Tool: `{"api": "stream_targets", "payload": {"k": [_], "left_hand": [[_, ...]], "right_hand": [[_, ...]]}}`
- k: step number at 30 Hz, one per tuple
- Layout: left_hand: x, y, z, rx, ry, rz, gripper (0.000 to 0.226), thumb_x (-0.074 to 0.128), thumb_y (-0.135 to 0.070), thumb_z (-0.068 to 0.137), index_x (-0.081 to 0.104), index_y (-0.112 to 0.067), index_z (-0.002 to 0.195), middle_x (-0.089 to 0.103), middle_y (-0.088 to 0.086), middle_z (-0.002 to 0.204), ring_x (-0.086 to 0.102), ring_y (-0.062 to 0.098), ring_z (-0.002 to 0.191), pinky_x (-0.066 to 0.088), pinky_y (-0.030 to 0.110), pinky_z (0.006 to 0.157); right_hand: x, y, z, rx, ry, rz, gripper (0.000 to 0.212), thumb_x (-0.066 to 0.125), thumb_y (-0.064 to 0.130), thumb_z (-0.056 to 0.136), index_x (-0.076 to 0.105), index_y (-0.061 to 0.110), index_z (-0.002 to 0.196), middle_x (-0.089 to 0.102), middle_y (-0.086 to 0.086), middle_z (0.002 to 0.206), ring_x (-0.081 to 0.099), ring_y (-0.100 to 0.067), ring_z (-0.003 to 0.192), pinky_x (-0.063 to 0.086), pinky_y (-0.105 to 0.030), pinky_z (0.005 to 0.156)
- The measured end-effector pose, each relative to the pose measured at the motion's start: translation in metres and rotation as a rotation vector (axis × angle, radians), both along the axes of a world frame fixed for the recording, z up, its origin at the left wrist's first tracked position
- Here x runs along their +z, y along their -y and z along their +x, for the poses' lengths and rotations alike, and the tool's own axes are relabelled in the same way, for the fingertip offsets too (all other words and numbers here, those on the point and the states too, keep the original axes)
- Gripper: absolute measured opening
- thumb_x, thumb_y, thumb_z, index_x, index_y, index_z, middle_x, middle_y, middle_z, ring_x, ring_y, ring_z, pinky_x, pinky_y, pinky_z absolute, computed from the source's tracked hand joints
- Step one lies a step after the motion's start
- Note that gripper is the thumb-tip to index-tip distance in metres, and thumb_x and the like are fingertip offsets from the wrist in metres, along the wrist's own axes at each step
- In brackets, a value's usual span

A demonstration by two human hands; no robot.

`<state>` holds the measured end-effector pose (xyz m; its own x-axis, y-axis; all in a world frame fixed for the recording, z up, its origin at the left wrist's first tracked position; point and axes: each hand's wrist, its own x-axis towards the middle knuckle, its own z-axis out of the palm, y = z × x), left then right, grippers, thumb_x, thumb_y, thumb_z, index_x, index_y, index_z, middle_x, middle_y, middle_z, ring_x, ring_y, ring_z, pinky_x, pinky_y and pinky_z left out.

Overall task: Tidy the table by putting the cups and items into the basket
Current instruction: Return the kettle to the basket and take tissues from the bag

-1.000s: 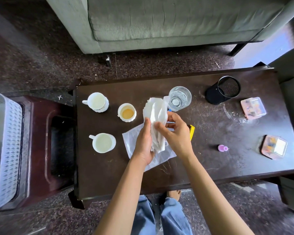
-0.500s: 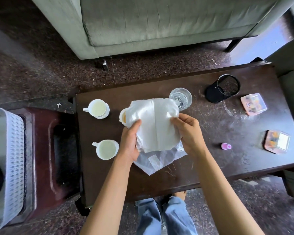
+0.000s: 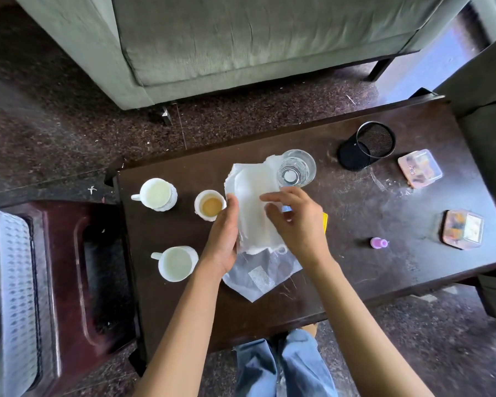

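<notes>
Three white cups stand on the left part of the dark tabletop: an upper cup and a lower cup, both holding pale milky liquid, and a small cup of brown liquid just left of the hands. At the centre of the frame the left grip grasps a folded white napkin by its left edge, thumb on top. The right grip is released, its fingers loosely spread over the napkin's right side; whether the fingertips touch the paper I cannot tell. The napkin is held above a clear plastic bag lying flat on the tabletop, and its upper corner reaches a drinking glass. A yellow item peeks out from behind the right grip.

Toward the right of the frame a black mesh holder lies on its side, with two clear plastic boxes and a small pink bottle below it. The white perforated basket sits at the left edge of the frame on a dark red stool, well apart from the napkin.
</notes>
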<state>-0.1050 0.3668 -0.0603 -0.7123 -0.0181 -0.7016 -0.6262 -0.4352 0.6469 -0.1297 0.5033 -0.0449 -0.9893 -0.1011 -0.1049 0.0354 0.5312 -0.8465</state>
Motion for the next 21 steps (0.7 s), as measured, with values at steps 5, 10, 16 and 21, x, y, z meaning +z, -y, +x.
{"api": "stream_targets", "payload": {"k": [5, 10, 16, 21], "left_hand": [[-0.002, -0.006, -0.004, -0.024, 0.022, -0.015, 0.057, 0.025, -0.054, 0.1, 0.066, -0.018, 0.117, 0.073, 0.005, 0.109, 0.068, 0.019, 0.106, 0.055, 0.034, 0.086], [-0.002, -0.008, -0.003, -0.024, 0.019, 0.06, 0.05, 0.025, -0.047, 0.102, 0.068, -0.022, 0.103, 0.076, -0.001, 0.094, 0.071, 0.011, 0.092, 0.057, 0.026, 0.079], [-0.005, 0.0, -0.002, -0.133, 0.052, 0.013, 0.049, 0.028, -0.047, 0.101, 0.069, -0.021, 0.11, 0.074, -0.001, 0.102, 0.067, 0.007, 0.102, 0.05, 0.021, 0.081], [0.002, 0.002, -0.004, -0.088, 0.049, 0.042, 0.045, 0.034, -0.048, 0.1, 0.068, -0.02, 0.108, 0.076, -0.003, 0.091, 0.072, 0.008, 0.086, 0.053, 0.025, 0.073]], "right_hand": [[-0.001, 0.017, 0.006, -0.084, 0.125, -0.085, 0.023, 0.079, 0.038, 0.075, 0.074, 0.019, 0.088, 0.067, 0.006, 0.093, 0.059, 0.0, 0.087, 0.05, -0.015, 0.067], [-0.001, 0.024, 0.006, -0.158, 0.173, -0.057, 0.033, 0.081, 0.049, 0.067, 0.072, 0.025, 0.087, 0.068, 0.01, 0.09, 0.058, 0.001, 0.085, 0.043, -0.007, 0.07], [-0.005, 0.026, 0.007, -0.164, 0.253, -0.143, 0.021, 0.08, 0.039, 0.074, 0.076, 0.023, 0.087, 0.073, 0.009, 0.083, 0.067, -0.005, 0.083, 0.053, -0.019, 0.077], [-0.011, 0.018, 0.003, -0.243, 0.357, -0.344, 0.016, 0.07, 0.019, 0.082, 0.069, 0.006, 0.072, 0.063, -0.009, 0.066, 0.055, -0.016, 0.063, 0.047, -0.039, 0.06]]}}
